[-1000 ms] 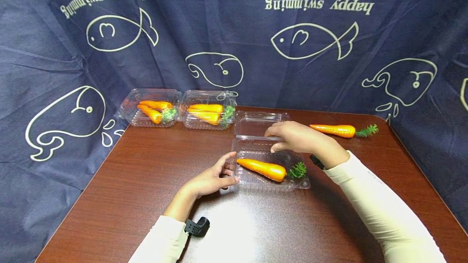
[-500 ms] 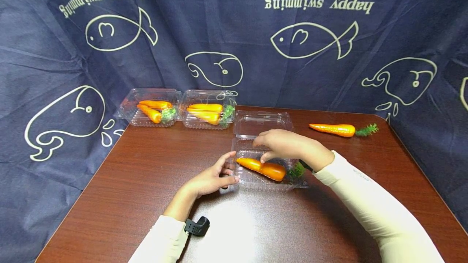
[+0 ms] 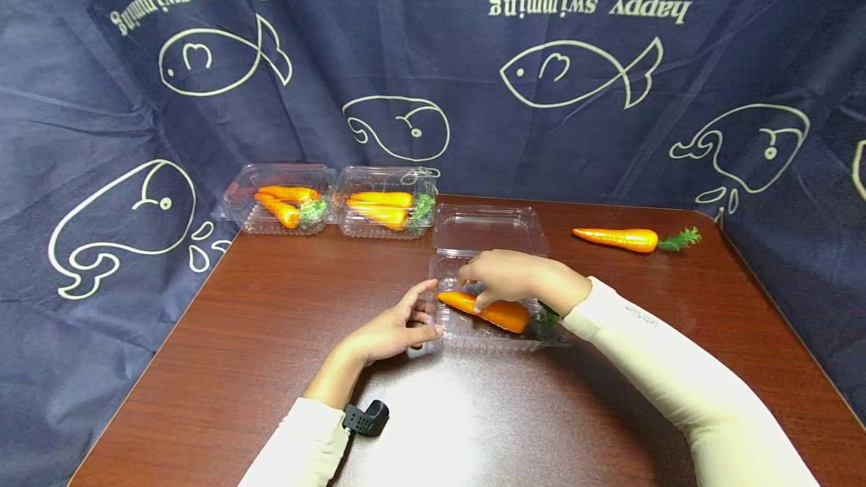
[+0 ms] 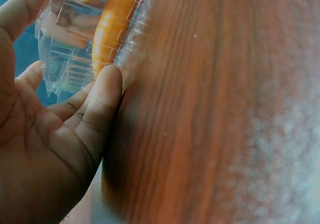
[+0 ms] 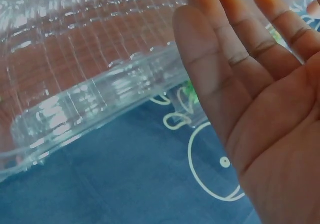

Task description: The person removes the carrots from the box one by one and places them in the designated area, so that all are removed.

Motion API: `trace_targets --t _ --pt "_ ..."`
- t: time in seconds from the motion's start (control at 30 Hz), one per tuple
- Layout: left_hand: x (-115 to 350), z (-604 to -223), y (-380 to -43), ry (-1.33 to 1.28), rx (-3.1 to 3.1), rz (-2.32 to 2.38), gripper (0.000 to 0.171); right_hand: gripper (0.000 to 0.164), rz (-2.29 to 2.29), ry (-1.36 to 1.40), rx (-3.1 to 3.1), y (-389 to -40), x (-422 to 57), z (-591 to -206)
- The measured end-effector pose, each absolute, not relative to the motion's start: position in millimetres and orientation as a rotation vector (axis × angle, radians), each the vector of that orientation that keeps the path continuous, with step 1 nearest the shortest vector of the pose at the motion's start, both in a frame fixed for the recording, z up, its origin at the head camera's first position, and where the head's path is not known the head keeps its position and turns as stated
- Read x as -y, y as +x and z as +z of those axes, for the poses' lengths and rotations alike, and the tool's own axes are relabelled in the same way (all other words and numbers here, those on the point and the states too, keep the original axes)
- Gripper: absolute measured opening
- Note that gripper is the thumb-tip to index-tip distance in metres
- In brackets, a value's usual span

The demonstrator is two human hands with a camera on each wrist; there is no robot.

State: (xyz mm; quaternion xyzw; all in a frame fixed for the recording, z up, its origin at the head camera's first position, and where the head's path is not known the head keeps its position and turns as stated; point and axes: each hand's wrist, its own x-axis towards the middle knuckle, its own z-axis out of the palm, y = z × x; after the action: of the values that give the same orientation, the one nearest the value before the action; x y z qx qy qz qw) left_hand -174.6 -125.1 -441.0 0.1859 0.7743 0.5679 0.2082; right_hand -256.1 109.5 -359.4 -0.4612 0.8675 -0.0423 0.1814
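A clear plastic clamshell container [image 3: 467, 338] sits mid-table, its lid [image 3: 483, 228] folded back away from me. Inside lies one orange carrot [image 3: 509, 316] with a leafy green top [image 3: 544, 319], tip toward the left. My left hand [image 3: 391, 331] rests at the container's left end, thumb by the near corner and fingers spread along the end wall. Over the container reaches my right hand [image 3: 510, 276], its thumb lying across the carrot. In the right wrist view the right hand's fingers [image 5: 245, 54] look nearly straight. Part of the green top is hidden behind the right wrist.
At the back left, two closed clamshells [image 3: 277, 225] [image 3: 386, 233] hold carrots [image 3: 279, 210] [image 3: 380, 214]. A loose carrot [image 3: 619, 240] with leaves lies at the back right. Behind the brown wooden table [image 3: 284, 307] hangs a dark blue curtain [image 3: 467, 66] printed with fish.
My right hand has moved left and toward me, from above the container's far side onto the carrot. The left hand and the container have stayed in place.
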Motion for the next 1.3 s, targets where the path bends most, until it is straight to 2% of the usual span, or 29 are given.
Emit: trace_targets --t 0.73,1.3 --pt "124.9 -440.1 -174.4 0.512 -2.184 1.564 0.081 0.041 -0.157 -1.233 -2.392 -258.6 -105.4 -372.5" --pt "126.0 -438.1 -172.9 0.507 -2.207 1.54 0.08 0.039 -0.147 -1.268 -2.406 -260.9 -105.4 -365.6"
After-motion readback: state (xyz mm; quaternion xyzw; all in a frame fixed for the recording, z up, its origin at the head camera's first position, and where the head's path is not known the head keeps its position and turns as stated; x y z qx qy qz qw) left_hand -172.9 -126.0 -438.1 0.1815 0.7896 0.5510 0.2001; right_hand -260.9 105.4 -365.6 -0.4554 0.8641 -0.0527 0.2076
